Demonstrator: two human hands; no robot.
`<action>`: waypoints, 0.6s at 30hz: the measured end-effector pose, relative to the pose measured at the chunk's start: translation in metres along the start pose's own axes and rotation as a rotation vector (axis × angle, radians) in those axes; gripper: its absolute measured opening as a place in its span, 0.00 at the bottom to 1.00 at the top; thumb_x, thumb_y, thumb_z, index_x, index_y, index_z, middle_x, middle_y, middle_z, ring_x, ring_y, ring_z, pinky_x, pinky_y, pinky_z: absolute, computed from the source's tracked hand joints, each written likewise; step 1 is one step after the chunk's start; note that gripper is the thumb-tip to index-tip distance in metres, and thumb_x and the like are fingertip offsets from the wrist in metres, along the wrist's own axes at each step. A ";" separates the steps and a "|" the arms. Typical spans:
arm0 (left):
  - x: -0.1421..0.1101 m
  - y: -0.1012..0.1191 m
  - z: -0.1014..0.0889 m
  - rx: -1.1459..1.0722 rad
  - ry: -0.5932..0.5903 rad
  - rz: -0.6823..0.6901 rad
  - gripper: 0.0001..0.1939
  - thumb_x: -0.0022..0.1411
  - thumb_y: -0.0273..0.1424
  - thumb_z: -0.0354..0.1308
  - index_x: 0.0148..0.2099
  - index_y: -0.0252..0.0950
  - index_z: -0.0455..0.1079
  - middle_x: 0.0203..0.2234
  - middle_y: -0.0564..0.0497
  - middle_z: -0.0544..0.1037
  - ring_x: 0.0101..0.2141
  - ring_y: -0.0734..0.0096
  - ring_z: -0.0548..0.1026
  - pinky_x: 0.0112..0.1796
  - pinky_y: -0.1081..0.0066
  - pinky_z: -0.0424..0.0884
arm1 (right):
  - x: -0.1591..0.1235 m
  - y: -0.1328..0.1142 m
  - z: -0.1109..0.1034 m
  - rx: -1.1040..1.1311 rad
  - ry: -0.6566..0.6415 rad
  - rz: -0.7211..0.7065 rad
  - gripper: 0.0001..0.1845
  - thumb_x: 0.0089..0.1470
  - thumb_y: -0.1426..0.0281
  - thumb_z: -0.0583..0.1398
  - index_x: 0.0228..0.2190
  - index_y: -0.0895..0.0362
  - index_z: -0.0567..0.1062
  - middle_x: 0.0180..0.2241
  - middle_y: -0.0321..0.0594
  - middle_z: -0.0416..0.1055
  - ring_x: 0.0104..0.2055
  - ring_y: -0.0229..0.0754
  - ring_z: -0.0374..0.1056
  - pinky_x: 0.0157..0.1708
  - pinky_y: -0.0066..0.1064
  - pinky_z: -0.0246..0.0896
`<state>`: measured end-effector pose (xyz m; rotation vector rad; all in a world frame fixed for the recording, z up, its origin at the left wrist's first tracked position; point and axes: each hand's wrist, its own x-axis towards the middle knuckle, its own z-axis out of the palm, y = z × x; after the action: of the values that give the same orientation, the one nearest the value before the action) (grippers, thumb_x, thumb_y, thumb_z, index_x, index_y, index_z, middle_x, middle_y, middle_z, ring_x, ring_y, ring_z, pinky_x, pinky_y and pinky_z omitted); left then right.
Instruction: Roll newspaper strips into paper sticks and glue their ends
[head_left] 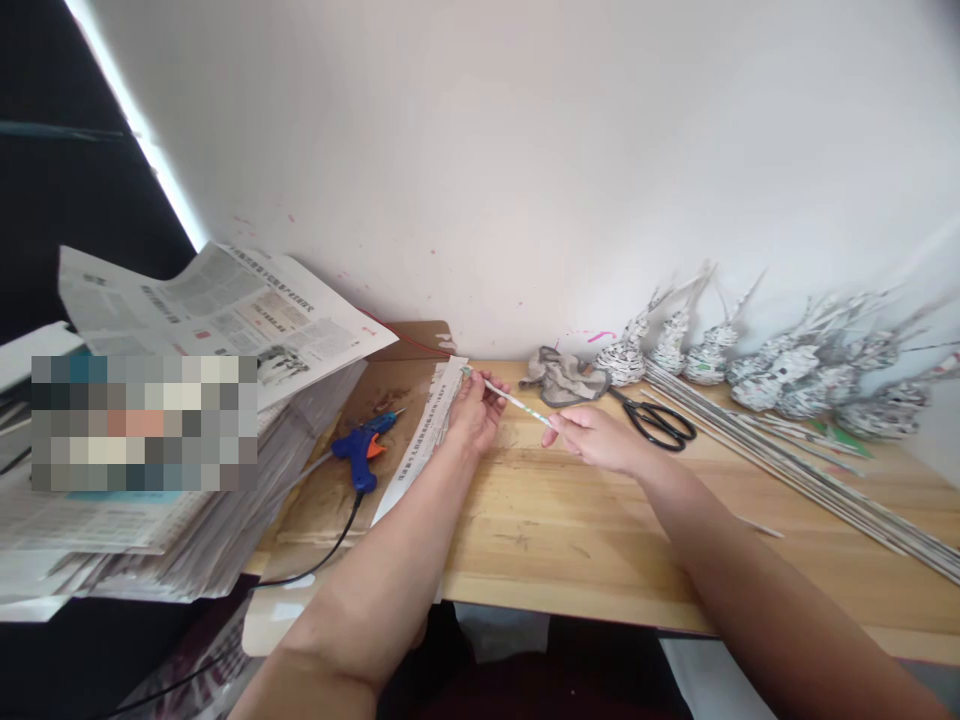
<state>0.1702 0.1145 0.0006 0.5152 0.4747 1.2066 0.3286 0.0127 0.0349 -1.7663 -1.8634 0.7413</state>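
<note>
A thin rolled paper stick (pixel 519 404), white with greenish marks, stretches between my two hands above the wooden table. My left hand (pixel 478 408) has its fingers closed around the stick's upper left end, over a strip of newspaper (pixel 420 440). With thumb and fingers, my right hand (pixel 592 435) pinches the lower right end. Left of my left forearm lies a blue hot glue gun (pixel 360 455) with an orange trigger. Black-handled scissors (pixel 660 424) rest beyond my right hand, and a crumpled grey cloth (pixel 564 377) lies behind the stick.
A tall stack of newspapers (pixel 187 540) fills the left side, with a loose sheet (pixel 262 310) on top. Several woven paper vessels (pixel 705 355) stand along the wall. Long paper sticks (pixel 787 475) lie across the right of the table (pixel 540 560). The glue gun's cord (pixel 330 550) hangs toward the front edge.
</note>
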 end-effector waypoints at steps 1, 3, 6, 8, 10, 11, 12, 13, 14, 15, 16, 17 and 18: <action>0.000 0.000 0.000 0.001 -0.014 0.002 0.09 0.63 0.34 0.51 0.33 0.34 0.65 0.22 0.54 0.70 0.25 0.78 0.74 0.22 0.80 0.67 | 0.000 0.000 -0.001 0.026 -0.039 0.022 0.27 0.60 0.57 0.43 0.31 0.57 0.75 0.16 0.33 0.62 0.17 0.34 0.56 0.21 0.26 0.49; 0.000 0.000 0.000 0.004 -0.008 0.010 0.09 0.62 0.35 0.52 0.33 0.35 0.64 0.22 0.54 0.70 0.26 0.77 0.74 0.24 0.79 0.68 | -0.001 0.000 -0.001 -0.062 0.037 0.015 0.25 0.60 0.56 0.44 0.31 0.57 0.74 0.18 0.34 0.64 0.19 0.35 0.59 0.22 0.26 0.50; 0.001 0.000 -0.001 0.005 0.079 0.042 0.09 0.62 0.35 0.52 0.33 0.34 0.64 0.23 0.53 0.71 0.26 0.76 0.74 0.26 0.78 0.69 | -0.002 -0.002 0.003 -0.369 0.292 -0.118 0.16 0.58 0.59 0.51 0.35 0.55 0.74 0.27 0.39 0.71 0.28 0.39 0.65 0.27 0.27 0.52; 0.002 0.000 -0.001 0.002 0.128 0.060 0.10 0.63 0.36 0.51 0.33 0.34 0.63 0.23 0.53 0.71 0.27 0.76 0.75 0.27 0.78 0.69 | -0.002 -0.004 0.007 -0.507 0.378 -0.182 0.14 0.59 0.62 0.51 0.37 0.55 0.73 0.33 0.42 0.73 0.34 0.41 0.66 0.31 0.28 0.53; 0.003 0.001 -0.001 0.007 0.134 0.070 0.11 0.63 0.36 0.50 0.32 0.34 0.63 0.23 0.53 0.71 0.27 0.76 0.75 0.27 0.78 0.69 | -0.001 -0.005 0.009 -0.559 0.390 -0.172 0.15 0.60 0.65 0.49 0.37 0.55 0.73 0.34 0.44 0.73 0.36 0.42 0.66 0.33 0.29 0.53; 0.002 0.002 0.000 0.012 0.122 0.074 0.11 0.63 0.36 0.50 0.32 0.34 0.63 0.23 0.53 0.71 0.27 0.76 0.75 0.27 0.78 0.69 | -0.001 -0.006 0.009 -0.545 0.375 -0.146 0.16 0.60 0.65 0.48 0.36 0.56 0.74 0.33 0.44 0.73 0.36 0.42 0.66 0.33 0.29 0.53; 0.002 0.002 0.000 0.017 0.102 0.077 0.11 0.63 0.37 0.50 0.32 0.35 0.63 0.23 0.53 0.70 0.27 0.76 0.74 0.26 0.78 0.69 | -0.001 -0.005 0.008 -0.497 0.343 -0.114 0.17 0.60 0.65 0.48 0.34 0.56 0.74 0.31 0.43 0.73 0.34 0.42 0.66 0.32 0.29 0.53; 0.001 0.003 0.001 0.020 0.075 0.077 0.11 0.63 0.37 0.50 0.31 0.35 0.62 0.22 0.54 0.70 0.26 0.76 0.74 0.25 0.78 0.68 | -0.001 -0.005 0.005 -0.416 0.286 -0.082 0.18 0.60 0.64 0.47 0.32 0.56 0.75 0.29 0.41 0.73 0.32 0.40 0.66 0.31 0.29 0.53; 0.000 0.003 0.001 0.021 0.044 0.072 0.11 0.63 0.37 0.50 0.31 0.35 0.62 0.21 0.54 0.69 0.25 0.77 0.73 0.24 0.79 0.66 | -0.002 -0.004 0.002 -0.312 0.200 -0.057 0.20 0.61 0.63 0.47 0.31 0.56 0.75 0.26 0.40 0.72 0.28 0.39 0.65 0.29 0.28 0.53; -0.001 0.003 0.001 0.020 0.008 0.063 0.12 0.62 0.37 0.51 0.31 0.35 0.62 0.21 0.55 0.68 0.24 0.78 0.72 0.22 0.80 0.65 | -0.003 -0.003 -0.002 -0.197 0.095 -0.042 0.22 0.61 0.61 0.45 0.30 0.56 0.75 0.23 0.38 0.70 0.25 0.37 0.63 0.27 0.27 0.53; -0.002 0.004 0.002 0.017 -0.028 0.052 0.12 0.62 0.38 0.51 0.31 0.35 0.62 0.20 0.55 0.67 0.23 0.78 0.71 0.21 0.80 0.63 | -0.004 -0.002 -0.005 -0.091 -0.011 -0.036 0.25 0.61 0.58 0.44 0.30 0.56 0.75 0.21 0.36 0.67 0.22 0.36 0.61 0.25 0.27 0.52; -0.002 0.004 0.002 0.014 -0.060 0.042 0.12 0.62 0.38 0.51 0.31 0.35 0.62 0.20 0.55 0.67 0.23 0.79 0.70 0.20 0.81 0.62 | -0.005 -0.001 -0.009 -0.012 -0.103 -0.037 0.28 0.61 0.56 0.42 0.31 0.57 0.75 0.19 0.35 0.65 0.20 0.35 0.59 0.23 0.26 0.52; -0.002 0.004 0.002 0.012 -0.081 0.036 0.12 0.62 0.38 0.51 0.31 0.36 0.62 0.20 0.55 0.66 0.23 0.79 0.70 0.20 0.81 0.62 | -0.006 0.000 -0.011 0.022 -0.153 -0.035 0.29 0.61 0.55 0.41 0.32 0.57 0.75 0.18 0.35 0.64 0.19 0.35 0.58 0.22 0.26 0.52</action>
<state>0.1677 0.1132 0.0044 0.5826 0.4047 1.2134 0.3361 0.0078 0.0431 -1.7011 -1.9711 0.9025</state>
